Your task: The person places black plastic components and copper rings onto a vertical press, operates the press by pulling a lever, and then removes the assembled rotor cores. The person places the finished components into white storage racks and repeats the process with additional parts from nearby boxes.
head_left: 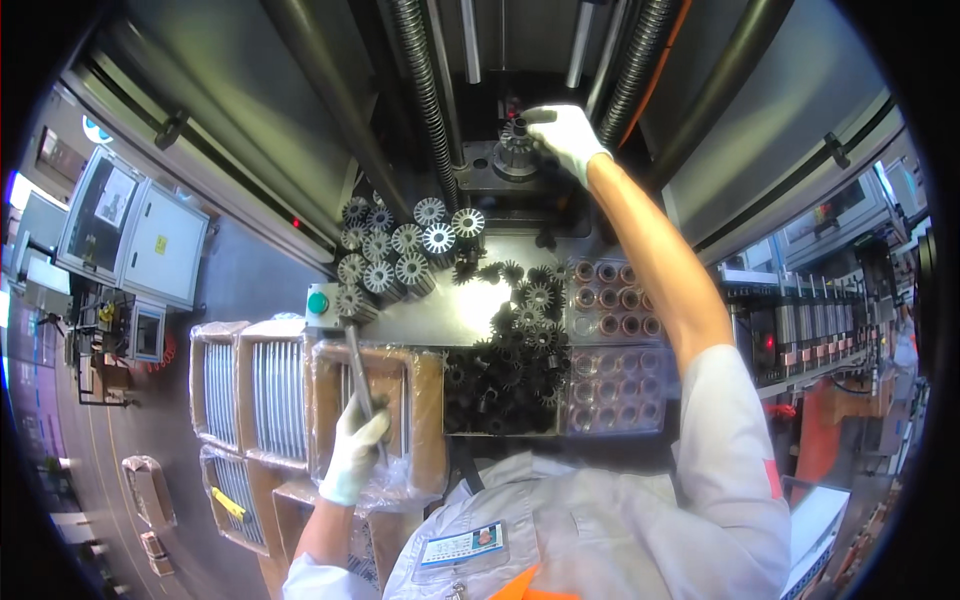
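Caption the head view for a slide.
Gloved left hand grips a metal rod; gloved right hand is at a slotted metal part inside the machine.

The right glove (568, 138) at 1 o'clock and the left glove (353, 458) at 7 were white; the rod (358, 370) at 8 was grey. At 10 o'clock, silver cylinders (410, 266) bore a spoked pattern. The gears (500, 375) at 6 were black, the button (318, 302) at 9 green, the carton (428, 420) at 7 tan. The shirt (590, 515) at 5 was pale grey, its sleeve patch (772, 478) at 4 red.
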Motion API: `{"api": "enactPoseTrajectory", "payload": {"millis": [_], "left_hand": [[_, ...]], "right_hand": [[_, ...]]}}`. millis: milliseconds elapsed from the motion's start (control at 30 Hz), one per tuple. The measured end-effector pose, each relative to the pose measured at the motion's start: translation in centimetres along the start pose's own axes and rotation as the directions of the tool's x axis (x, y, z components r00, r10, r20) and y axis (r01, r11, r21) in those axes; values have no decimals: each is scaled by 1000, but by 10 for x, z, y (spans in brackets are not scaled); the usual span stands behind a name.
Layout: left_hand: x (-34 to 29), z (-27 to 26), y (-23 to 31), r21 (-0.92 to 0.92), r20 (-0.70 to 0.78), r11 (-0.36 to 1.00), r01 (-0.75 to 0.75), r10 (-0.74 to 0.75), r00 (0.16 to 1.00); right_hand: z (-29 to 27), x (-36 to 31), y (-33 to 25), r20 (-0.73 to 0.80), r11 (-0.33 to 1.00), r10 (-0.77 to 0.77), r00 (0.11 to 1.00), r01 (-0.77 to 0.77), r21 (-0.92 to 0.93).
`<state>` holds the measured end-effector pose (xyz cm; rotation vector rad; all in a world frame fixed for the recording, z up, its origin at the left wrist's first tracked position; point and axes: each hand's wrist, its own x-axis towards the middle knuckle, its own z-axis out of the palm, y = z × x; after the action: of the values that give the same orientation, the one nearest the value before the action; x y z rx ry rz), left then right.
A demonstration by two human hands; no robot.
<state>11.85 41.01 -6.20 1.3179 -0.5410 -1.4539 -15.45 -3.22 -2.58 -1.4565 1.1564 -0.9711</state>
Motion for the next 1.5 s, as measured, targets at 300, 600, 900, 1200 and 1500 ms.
{"api": "enactPoseTrajectory", "payload": {"millis": [300,600,900,1200,1500], "left_hand": [[117,118,50,105,100,971,-216,206,973],[202,186,101,164,211,903,-397,361,908],[272,277,160,110,278,746,-657,611,741],[359,297,222,249,276,327,-912,878,390],[282,299,243,415,345,516,-749,673,655]], "right_hand": [[12,-8,-3,-87,878,-196,977,136,-459],[9,-53,5,135,400,-481,866,354,-845],[-54,-167,-5,120,543,-486,865,407,-735],[-146,-346,38,-44,629,-144,989,57,-776],[-185,-326,42,-250,807,-254,934,63,-588]]}}
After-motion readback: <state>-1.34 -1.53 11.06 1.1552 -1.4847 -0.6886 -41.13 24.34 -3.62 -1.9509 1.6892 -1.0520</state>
